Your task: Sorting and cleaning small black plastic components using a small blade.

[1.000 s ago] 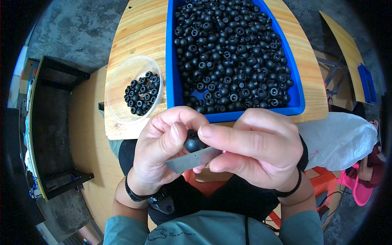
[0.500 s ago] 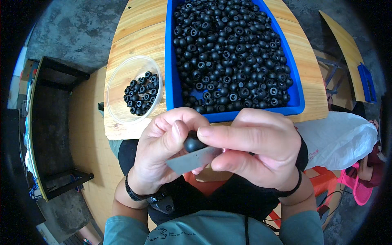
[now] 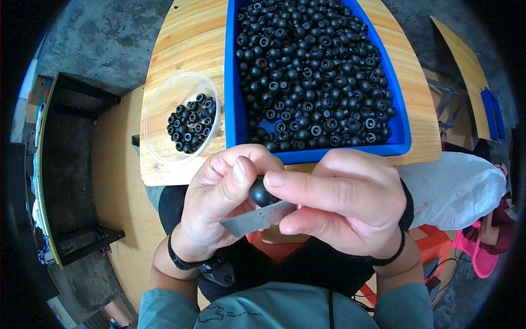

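A round black part (image 3: pixel 262 192), smooth and ball-like, is gripped in my left hand (image 3: pixel 219 189) between thumb and fingers. My right hand (image 3: pixel 350 194) pinches a thin grey metal blade (image 3: pixel 255 219), its handle end hidden by the fingers. The blade lies slantwise against the lower side of the part, and my right index fingertip touches the part's upper right. Beyond both hands, a blue tray (image 3: pixel 408 134) is heaped with many similar black parts, some showing a hollow end. To its left, a clear round plastic tub (image 3: pixel 156 134) holds a smaller pile of them.
The tray and tub stand on a light wooden table (image 3: pixel 186 55), its near edge just past my hands. A white plastic bag (image 3: pixel 460 186) lies at the right, above a pink chair (image 3: pixel 482 255). A black-framed shelf (image 3: pixel 71 164) stands on the left.
The blade's free end has shifted slightly left, and a little more of the black part shows above it. Both hands keep their hold.
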Motion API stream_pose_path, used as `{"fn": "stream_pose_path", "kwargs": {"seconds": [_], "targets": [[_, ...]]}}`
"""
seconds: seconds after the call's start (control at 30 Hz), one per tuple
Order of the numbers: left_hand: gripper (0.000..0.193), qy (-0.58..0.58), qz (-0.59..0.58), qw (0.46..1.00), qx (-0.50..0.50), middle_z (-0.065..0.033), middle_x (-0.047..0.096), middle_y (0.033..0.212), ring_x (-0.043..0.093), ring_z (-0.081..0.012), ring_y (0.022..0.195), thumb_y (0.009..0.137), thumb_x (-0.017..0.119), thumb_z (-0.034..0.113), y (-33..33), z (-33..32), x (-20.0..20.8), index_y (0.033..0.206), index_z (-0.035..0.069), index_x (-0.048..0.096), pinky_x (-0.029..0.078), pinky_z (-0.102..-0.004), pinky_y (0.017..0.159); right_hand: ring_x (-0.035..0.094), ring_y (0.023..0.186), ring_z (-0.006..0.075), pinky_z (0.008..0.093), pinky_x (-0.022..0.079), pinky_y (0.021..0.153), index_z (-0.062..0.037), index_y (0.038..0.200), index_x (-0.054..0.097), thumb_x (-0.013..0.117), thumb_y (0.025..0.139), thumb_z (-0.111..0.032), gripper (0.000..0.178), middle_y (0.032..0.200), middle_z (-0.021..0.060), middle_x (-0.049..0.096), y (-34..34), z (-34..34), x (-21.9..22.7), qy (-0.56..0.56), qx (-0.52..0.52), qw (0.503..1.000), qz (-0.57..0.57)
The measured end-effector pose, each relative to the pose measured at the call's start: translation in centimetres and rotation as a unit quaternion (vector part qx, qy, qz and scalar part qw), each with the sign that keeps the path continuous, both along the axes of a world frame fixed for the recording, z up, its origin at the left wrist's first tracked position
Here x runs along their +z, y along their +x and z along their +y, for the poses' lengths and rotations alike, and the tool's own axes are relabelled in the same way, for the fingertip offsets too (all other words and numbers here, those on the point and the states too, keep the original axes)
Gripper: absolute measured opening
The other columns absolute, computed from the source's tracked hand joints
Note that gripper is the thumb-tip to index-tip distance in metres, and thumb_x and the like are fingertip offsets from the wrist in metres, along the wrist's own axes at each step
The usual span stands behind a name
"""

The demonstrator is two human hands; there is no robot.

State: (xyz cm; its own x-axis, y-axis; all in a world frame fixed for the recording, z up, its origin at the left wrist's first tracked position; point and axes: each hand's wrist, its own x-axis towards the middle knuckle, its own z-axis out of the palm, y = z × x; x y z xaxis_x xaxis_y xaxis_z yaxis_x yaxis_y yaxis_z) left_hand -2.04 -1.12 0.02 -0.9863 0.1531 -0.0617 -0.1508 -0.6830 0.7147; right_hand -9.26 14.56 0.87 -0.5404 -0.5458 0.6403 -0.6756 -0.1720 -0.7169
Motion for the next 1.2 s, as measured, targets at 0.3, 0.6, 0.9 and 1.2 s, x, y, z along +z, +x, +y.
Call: {"fn": "stream_pose_path", "kwargs": {"seconds": [0.3,0.6,0.9,1.2], "targets": [[0.038,-0.033,-0.001,0.999,0.040,-0.0089,0.056,0.069,0.048,-0.0098,0.051,0.086,0.053,0.036,0.4,-0.2,0.8,0.085,-0.002,0.053,0.039,-0.0207,0.047,0.048,0.049,0.0118,0.0212,0.035,0.044,-0.0026,0.097,0.065,0.070,0.072,-0.019,0.031,0.060,0.0046,0.054,-0.2,0.4,0.5,0.021,0.009,0.997,-0.069],[0.010,-0.652,-0.040,0.715,0.249,0.0001,0.056,0.069,0.048,-0.0038,0.063,0.079,0.060,0.005,-1.6,-8.8,0.4,0.086,-0.002,0.061,0.035,-0.0172,0.055,0.040,0.059,0.0033,0.0163,0.033,0.053,0.0065,0.109,0.054,0.048,0.090,-0.025,0.037,0.108,0.0128,0.058,-2.4,3.1,0.2,-0.075,-0.063,0.965,-0.243],[0.011,-0.855,0.195,0.460,0.136,-0.0122,0.056,0.075,0.056,-0.0281,0.075,0.063,0.066,0.004,-7.0,-0.5,2.2,0.072,0.000,0.062,0.045,-0.0365,0.067,0.043,0.060,0.0032,0.0165,0.034,0.055,0.0059,0.104,0.057,0.053,0.088,-0.024,0.034,0.068,-0.0016,0.052,-2.2,4.3,0.6,-0.103,-0.058,0.946,-0.303],[0.015,-0.827,0.108,0.549,0.055,-0.0092,0.058,0.077,0.059,-0.0208,0.075,0.063,0.067,0.000,-8.7,-0.1,1.2,0.074,-0.002,0.058,0.048,-0.0308,0.066,0.041,0.062,0.0008,0.0149,0.032,0.056,0.0035,0.102,0.060,0.057,0.086,-0.021,0.030,0.075,-0.0034,0.055,-2.5,5.4,0.7,-0.129,-0.042,0.943,-0.303]]}}
